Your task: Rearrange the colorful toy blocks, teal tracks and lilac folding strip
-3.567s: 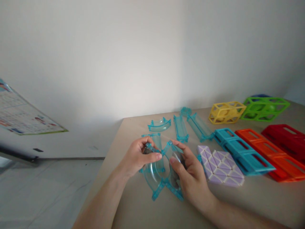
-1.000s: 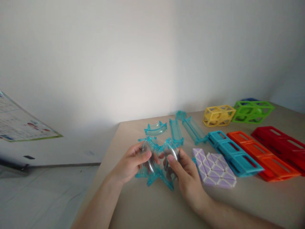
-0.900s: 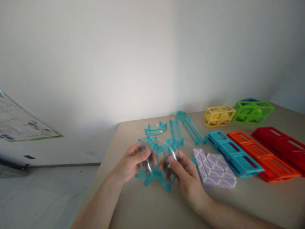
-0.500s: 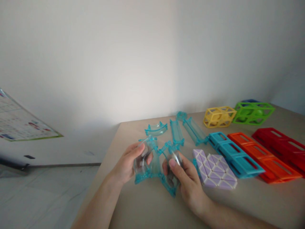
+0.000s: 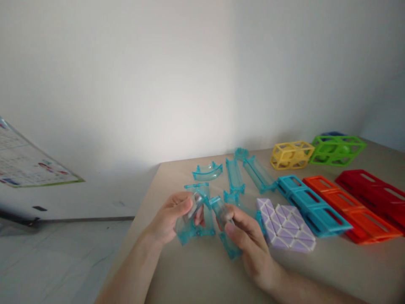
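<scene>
My left hand [image 5: 167, 217] is closed on a clear track piece [image 5: 186, 228] with teal edges, held tilted above the table. My right hand [image 5: 248, 236] grips a second clear track piece [image 5: 230, 244] with teal ends, pinched between thumb and fingers. The upper ends of the two pieces come close together; whether they touch I cannot tell. Behind them, another teal track piece [image 5: 208, 217] lies on the table, partly hidden by my left hand. A further teal piece [image 5: 233, 197] lies just beyond my right hand and is partly covered.
On the table [image 5: 186, 278] lie a curved track piece [image 5: 207, 172], straight track pieces [image 5: 234, 176], and purple triangular tiles [image 5: 286, 226]. Blue [image 5: 311, 204], orange [image 5: 348, 209] and red frames [image 5: 373, 192] lie at right. Yellow [image 5: 292, 155] and green frames [image 5: 337, 150] stand near the wall.
Both held track pieces have been turned in my fingers, the right one now seen more edge-on. My hands have stayed in nearly the same place, and the things on the table have not moved.
</scene>
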{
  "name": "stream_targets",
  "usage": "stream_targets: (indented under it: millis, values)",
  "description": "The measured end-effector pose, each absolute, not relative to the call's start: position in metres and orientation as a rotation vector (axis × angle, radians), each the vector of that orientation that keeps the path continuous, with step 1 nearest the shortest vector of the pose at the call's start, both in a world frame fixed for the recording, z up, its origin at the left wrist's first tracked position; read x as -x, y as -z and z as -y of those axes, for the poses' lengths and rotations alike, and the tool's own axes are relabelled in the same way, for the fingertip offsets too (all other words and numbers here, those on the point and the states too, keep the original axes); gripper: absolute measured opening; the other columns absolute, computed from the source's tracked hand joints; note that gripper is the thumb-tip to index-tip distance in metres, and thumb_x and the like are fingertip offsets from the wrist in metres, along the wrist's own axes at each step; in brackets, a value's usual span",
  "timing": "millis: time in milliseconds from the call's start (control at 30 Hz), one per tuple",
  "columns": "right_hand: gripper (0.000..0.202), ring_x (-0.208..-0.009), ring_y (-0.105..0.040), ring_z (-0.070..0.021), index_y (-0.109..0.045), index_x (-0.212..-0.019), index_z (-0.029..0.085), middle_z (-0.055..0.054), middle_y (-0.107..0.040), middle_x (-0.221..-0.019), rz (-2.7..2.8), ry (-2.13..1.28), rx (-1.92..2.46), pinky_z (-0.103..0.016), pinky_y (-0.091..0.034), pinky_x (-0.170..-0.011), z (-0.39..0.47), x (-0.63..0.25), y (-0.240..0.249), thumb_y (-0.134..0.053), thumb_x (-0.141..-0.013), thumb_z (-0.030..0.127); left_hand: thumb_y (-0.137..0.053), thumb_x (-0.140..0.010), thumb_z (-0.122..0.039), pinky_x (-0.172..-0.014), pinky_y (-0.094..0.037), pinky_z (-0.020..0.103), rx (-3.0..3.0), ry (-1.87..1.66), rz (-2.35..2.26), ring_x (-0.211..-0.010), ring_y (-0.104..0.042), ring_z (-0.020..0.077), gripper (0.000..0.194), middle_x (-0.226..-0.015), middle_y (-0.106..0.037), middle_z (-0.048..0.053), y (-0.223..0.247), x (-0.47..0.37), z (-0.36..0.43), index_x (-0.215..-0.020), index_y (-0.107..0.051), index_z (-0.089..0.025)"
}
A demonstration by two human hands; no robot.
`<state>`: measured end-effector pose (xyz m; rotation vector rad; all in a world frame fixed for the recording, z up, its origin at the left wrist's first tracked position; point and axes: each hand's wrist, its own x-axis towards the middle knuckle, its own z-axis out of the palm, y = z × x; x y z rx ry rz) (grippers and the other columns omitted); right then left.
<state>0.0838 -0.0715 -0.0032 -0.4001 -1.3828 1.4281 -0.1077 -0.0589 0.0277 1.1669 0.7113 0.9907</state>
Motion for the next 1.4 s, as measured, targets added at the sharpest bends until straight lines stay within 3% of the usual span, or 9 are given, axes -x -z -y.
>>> stream_targets:
  millis: [133,233,333,533,567,733,933,1133,1400]
  values:
    - [0.022,-0.073,-0.048,-0.0157,-0.051,-0.078,0.02,-0.001,-0.052,-0.076,1.449,-1.448,0.364,-0.028,-0.035,-0.067,0.072,-0.084,0.002,-0.048,-0.093,0.036,-0.055,-0.078,-0.065,-0.051,-0.042,0.025,-1.186,-0.929,-0.738,-0.047,-0.05,0.0116,0.053,-0.054,-0.054,0.002,-0.026,0.106,0.058,-0.075,-0.058,-0.012]
    - [0.025,-0.069,-0.046,-0.015,-0.051,-0.08,0.02,-0.001,-0.052,-0.074,1.476,-1.462,0.359,-0.028,-0.035,-0.065,0.073,-0.087,0.005,-0.049,-0.092,0.041,-0.066,-0.075,-0.056,-0.047,-0.038,0.02,-1.204,-0.926,-0.72,-0.048,-0.053,0.0099,0.044,-0.058,-0.058,0.002,-0.029,0.106,0.059,-0.074,-0.052,-0.014]
    - [0.03,-0.07,-0.049,-0.0159,-0.053,-0.083,0.018,-0.004,-0.055,-0.077,1.501,-1.494,0.294,-0.03,-0.037,-0.067,0.074,-0.09,0.004,-0.047,-0.092,0.047,-0.077,-0.066,-0.05,-0.046,-0.04,0.019,-1.193,-0.916,-0.635,-0.054,-0.061,0.0145,0.046,-0.064,-0.062,0.001,-0.031,0.107,0.06,-0.081,-0.046,-0.018]
    - [0.021,-0.063,-0.052,-0.0142,-0.053,-0.079,0.019,-0.001,-0.059,-0.068,1.615,-1.246,0.548,-0.027,-0.039,-0.06,0.075,-0.088,0.001,-0.058,-0.088,0.038,-0.091,-0.046,-0.034,-0.049,-0.043,0.018,-1.228,-0.911,-0.852,-0.057,-0.06,0.0124,0.082,-0.074,-0.064,-0.002,-0.03,0.11,0.059,-0.115,-0.049,-0.023]
    - [0.018,-0.061,-0.052,-0.0129,-0.054,-0.078,0.02,0.001,-0.058,-0.067,1.632,-1.159,0.608,-0.025,-0.038,-0.058,0.076,-0.086,0.002,-0.061,-0.086,0.035,-0.092,-0.045,-0.031,-0.051,-0.042,0.018,-1.274,-0.93,-0.934,-0.059,-0.059,0.0112,0.081,-0.075,-0.062,-0.003,-0.031,0.11,0.059,-0.115,-0.052,-0.022]
    - [0.013,-0.07,-0.059,-0.0124,-0.055,-0.091,0.023,0.002,-0.062,-0.079,1.686,-0.943,0.706,-0.024,-0.044,-0.064,0.076,-0.084,0.013,-0.066,-0.084,0.026,-0.082,-0.064,-0.029,-0.055,-0.041,0.018,-1.47,-0.936,-1.16,-0.059,-0.053,0.0083,0.028,-0.067,-0.057,-0.003,-0.035,0.108,0.062,-0.079,-0.062,-0.015]
    - [0.029,-0.075,-0.06,-0.0146,-0.043,-0.111,0.027,0.001,-0.062,-0.087,1.631,-0.982,0.78,-0.028,-0.048,-0.07,0.073,-0.08,0.02,-0.061,-0.088,0.027,-0.077,-0.069,-0.031,-0.055,-0.045,0.022,-1.415,-0.845,-1.084,-0.057,-0.057,0.0111,0.026,-0.07,-0.057,-0.001,-0.036,0.106,0.064,-0.083,-0.061,-0.015]
    - [0.032,-0.073,-0.058,-0.0146,-0.041,-0.113,0.027,0.002,-0.06,-0.086,1.674,-1.03,0.79,-0.029,-0.047,-0.068,0.076,-0.081,0.015,-0.059,-0.087,0.024,-0.075,-0.071,-0.036,-0.056,-0.037,0.019,-1.594,-0.822,-1.17,-0.062,-0.049,0.0093,0.026,-0.067,-0.056,-0.002,-0.039,0.104,0.063,-0.077,-0.064,-0.014]
    - [0.031,-0.069,-0.058,-0.0158,-0.039,-0.112,0.025,0.001,-0.061,-0.083,1.761,-1.011,0.856,-0.028,-0.045,-0.064,0.079,-0.082,0.011,-0.057,-0.087,0.026,-0.073,-0.072,-0.039,-0.058,-0.037,0.02,-1.692,-0.78,-1.245,-0.065,-0.049,0.012,0.027,-0.068,-0.055,-0.002,-0.041,0.108,0.063,-0.078,-0.064,-0.014]
